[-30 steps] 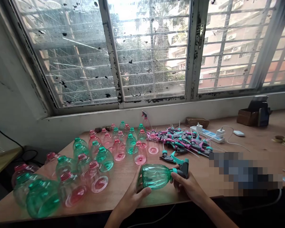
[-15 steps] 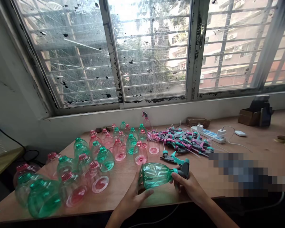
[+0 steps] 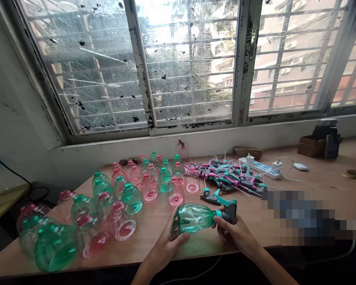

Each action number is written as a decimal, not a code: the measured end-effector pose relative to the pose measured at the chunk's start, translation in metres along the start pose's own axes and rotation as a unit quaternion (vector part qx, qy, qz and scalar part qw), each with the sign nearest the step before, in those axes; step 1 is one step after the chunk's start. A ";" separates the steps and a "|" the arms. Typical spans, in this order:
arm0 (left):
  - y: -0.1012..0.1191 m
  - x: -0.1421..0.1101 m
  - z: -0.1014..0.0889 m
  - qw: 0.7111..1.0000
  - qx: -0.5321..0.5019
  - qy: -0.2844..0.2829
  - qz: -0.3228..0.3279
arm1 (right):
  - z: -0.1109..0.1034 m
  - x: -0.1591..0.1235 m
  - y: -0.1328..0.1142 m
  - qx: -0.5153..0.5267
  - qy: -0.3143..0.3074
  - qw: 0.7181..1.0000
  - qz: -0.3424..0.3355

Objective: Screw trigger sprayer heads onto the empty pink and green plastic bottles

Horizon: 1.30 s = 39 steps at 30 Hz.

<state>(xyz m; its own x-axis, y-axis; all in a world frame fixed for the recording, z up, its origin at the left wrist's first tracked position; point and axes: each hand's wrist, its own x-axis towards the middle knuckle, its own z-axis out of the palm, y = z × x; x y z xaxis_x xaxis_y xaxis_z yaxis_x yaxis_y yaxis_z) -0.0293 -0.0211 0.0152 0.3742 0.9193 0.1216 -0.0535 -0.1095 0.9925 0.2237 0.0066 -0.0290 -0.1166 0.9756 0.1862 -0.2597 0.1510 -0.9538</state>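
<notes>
A clear green spray bottle (image 3: 195, 218) lies sideways in the air over the table's front edge, its base to the left. My left hand (image 3: 169, 239) is closed around the base end, with the thumb along the underside. At the neck, my right hand (image 3: 230, 231) pinches the teal collar (image 3: 218, 214) of the grey and teal trigger head (image 3: 231, 210), which sits on the bottle's mouth. Some right-hand fingers are hidden behind the neck. Just behind the bottle, a loose trigger head (image 3: 209, 196) rests on the table.
Several open pink and green bottles (image 3: 132, 198) stand on the left of the wooden table (image 3: 154, 233). A pile of pink, teal and grey trigger heads (image 3: 225, 174) lies behind my hands. Farther back are a power strip (image 3: 262, 168) and a cardboard box (image 3: 311, 146).
The green bottle has rolled slightly about its long axis, and my left thumb has shifted a little. Both hands keep their places on the bottle and its neck.
</notes>
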 end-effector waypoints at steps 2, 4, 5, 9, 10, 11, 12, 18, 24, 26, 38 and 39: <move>-0.001 0.000 -0.001 1.000 -0.002 -0.002 0.001 | -0.001 0.000 0.001 0.000 0.000 1.000 0.000; -0.002 0.001 -0.001 1.000 -0.007 -0.008 0.004 | -0.001 0.000 0.002 -0.001 0.000 1.000 -0.002; -0.003 0.001 -0.001 1.000 -0.012 -0.013 0.005 | -0.001 0.001 0.002 -0.001 0.000 1.000 -0.003; -0.005 0.001 0.001 0.999 -0.033 -0.035 0.013 | -0.002 0.002 0.002 0.003 -0.001 1.000 -0.001; -0.004 0.001 0.001 0.999 -0.035 -0.037 0.014 | -0.002 0.002 0.002 0.001 -0.001 1.000 0.000; -0.004 0.000 0.002 0.999 -0.035 -0.038 0.013 | -0.002 0.002 0.002 -0.002 -0.001 1.000 -0.001; -0.003 0.000 0.002 0.999 -0.036 -0.039 0.011 | -0.002 0.002 0.003 -0.004 -0.001 1.000 -0.002; 0.002 -0.003 0.001 0.999 -0.028 -0.018 0.010 | -0.002 0.001 0.001 -0.010 -0.003 1.000 -0.006; 0.000 -0.003 -0.001 1.000 -0.003 -0.022 -0.008 | -0.001 0.000 -0.001 -0.013 -0.003 1.000 0.000; -0.002 -0.003 -0.001 0.999 -0.007 -0.035 0.002 | -0.001 0.000 0.000 -0.010 -0.002 1.000 0.000; -0.007 0.002 0.000 0.999 -0.011 -0.037 0.031 | -0.001 -0.001 -0.001 -0.011 -0.007 1.000 0.003; -0.007 0.002 0.000 0.999 -0.012 -0.039 0.025 | -0.001 -0.001 -0.001 -0.007 -0.008 1.000 0.002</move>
<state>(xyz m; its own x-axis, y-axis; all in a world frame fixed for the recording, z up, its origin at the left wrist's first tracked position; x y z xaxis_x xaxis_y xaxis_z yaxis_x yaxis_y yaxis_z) -0.0283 -0.0181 0.0082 0.4406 0.8810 0.1722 -0.0964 -0.1443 0.9848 0.2247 0.0060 -0.0280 -0.1325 0.9738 0.1849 -0.2458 0.1485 -0.9579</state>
